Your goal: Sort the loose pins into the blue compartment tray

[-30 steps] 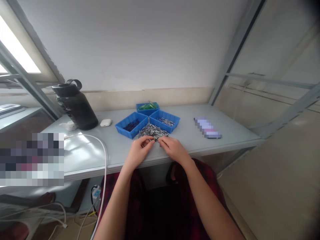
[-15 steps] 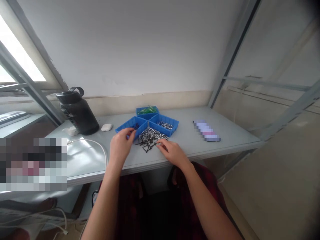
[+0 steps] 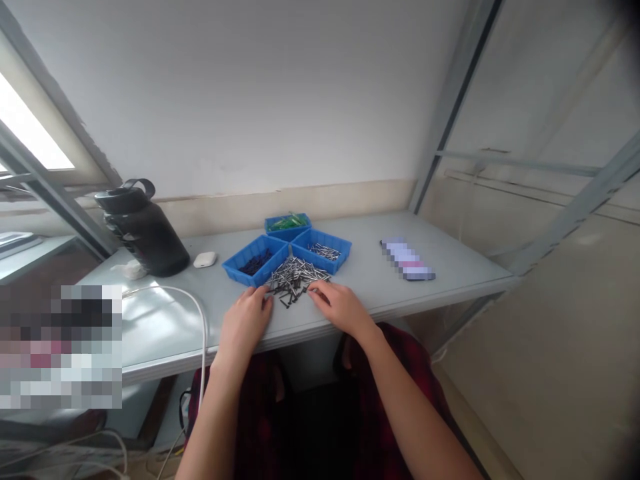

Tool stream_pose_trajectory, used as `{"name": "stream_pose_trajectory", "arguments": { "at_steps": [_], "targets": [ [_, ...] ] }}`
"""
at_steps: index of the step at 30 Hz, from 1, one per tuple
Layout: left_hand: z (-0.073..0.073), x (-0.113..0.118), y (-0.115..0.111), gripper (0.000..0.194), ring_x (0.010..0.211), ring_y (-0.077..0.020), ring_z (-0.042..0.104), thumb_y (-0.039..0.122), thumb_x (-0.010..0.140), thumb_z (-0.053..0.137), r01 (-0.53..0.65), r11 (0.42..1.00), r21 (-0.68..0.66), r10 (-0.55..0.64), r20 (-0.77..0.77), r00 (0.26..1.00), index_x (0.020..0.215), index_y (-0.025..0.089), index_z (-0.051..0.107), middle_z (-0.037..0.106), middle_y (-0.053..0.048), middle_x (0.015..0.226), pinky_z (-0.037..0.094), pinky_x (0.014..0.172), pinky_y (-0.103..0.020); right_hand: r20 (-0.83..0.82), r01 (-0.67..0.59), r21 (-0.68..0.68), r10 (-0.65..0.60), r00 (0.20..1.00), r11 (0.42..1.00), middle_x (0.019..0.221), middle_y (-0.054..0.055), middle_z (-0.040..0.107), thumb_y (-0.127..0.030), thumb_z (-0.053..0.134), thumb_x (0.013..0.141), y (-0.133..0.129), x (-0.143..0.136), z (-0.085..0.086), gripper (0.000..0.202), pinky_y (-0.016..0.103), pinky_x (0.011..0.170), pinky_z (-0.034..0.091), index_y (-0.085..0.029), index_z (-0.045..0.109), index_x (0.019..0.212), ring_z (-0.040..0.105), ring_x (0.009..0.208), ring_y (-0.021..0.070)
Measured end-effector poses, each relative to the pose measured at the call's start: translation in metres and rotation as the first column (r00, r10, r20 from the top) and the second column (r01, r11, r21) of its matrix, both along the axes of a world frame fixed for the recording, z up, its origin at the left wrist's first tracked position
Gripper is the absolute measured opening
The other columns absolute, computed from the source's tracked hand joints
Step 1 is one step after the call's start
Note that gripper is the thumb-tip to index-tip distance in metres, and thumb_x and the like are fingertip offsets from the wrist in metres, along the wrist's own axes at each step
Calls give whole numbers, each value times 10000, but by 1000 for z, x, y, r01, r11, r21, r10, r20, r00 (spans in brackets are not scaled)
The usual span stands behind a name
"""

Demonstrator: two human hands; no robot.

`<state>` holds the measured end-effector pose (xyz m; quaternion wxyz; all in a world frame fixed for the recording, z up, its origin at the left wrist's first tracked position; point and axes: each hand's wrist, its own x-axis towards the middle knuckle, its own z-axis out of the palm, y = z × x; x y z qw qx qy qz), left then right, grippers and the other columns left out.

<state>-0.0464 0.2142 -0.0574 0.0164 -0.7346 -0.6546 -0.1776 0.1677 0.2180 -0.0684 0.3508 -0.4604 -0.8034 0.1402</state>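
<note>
A mixed pile of silver and dark screws (image 3: 299, 275) lies on the grey table in front of three blue trays. Dark screws fill part of the left tray (image 3: 234, 269), silver ones lie in the right tray (image 3: 343, 251), and green pieces (image 3: 290, 221) are in the back tray (image 3: 289, 234). At the pile's left edge is my left hand (image 3: 249, 312), its fingers closed near the screws; whatever they pinch is too small to see. My right hand (image 3: 340, 305) touches the pile's right edge, thumb and fingers together, with the fingertips' contents unclear.
A black bottle (image 3: 145, 230) stands at the back left, beside a white case (image 3: 205, 259) and crumpled white material (image 3: 131, 269). A white cable (image 3: 199, 305) crosses the table's left part. On the right lies a phone (image 3: 407, 259). Metal frame posts rise at both sides.
My left hand has moved back from over the left tray to the pile's left edge, uncovering the dark screws in that tray. My right hand stays by the pile. The view has shifted slightly.
</note>
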Motion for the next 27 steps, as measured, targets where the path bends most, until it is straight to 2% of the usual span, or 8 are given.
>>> {"name": "stream_pose_trajectory", "arguments": {
  "at_steps": [4,8,12,15,19,22,27],
  "targets": [
    [-1,-2,10,314,818,-255,626,309,915,372,-25,1000,-6,25,-5,1000,1021,212,651,656,-118,984,424,648,-312,9,1,11,-1,1000,1000,947,25,691,-282,407,952,1,0,-1,200,268,743,433,-241,591,1018,625,841,172],
    [0,-4,6,273,817,-235,618,291,912,390,-30,999,27,30,13,999,936,214,650,648,-95,945,420,639,-293,22,8,24,-8,1000,1000,924,29,689,-286,401,953,1,0,-3,206,265,719,432,-241,597,999,625,816,173],
    [5,3,-2,234,853,-219,609,313,916,407,-18,987,160,-8,161,987,955,214,616,626,-73,954,437,705,-297,20,1,30,-2,1000,1000,933,31,689,-290,399,953,1,0,-3,209,272,736,437,-241,597,998,629,827,178],
    [10,18,0,202,866,-205,596,296,914,419,104,969,222,-164,273,948,952,206,596,621,-65,940,439,780,-308,11,-1,13,1,1000,1000,920,29,693,-310,421,945,2,-1,-3,207,276,724,448,-244,580,1060,639,812,184],
    [6,36,9,192,856,-198,578,260,916,402,282,945,167,-323,329,887,907,200,584,608,-59,894,434,769,-303,-22,10,-17,-10,1000,1000,937,42,700,-350,427,945,2,0,-3,273,283,714,465,-233,529,1169,654,809,194],
    [-3,40,12,185,808,-181,566,254,914,403,335,926,172,-376,388,841,901,192,577,597,-48,866,426,749,-293,-29,11,-19,-11,1000,1000,983,51,700,-351,409,953,2,1,-3,291,290,738,470,-234,513,1199,658,840,199],
    [-10,37,9,153,766,-156,549,252,897,442,343,927,153,-372,494,786,907,184,578,602,-30,845,418,718,-270,9,9,-2,-9,1000,1000,1049,54,688,-327,388,964,3,0,-3,266,297,780,457,-234,550,1153,648,916,206]
  ]
}}
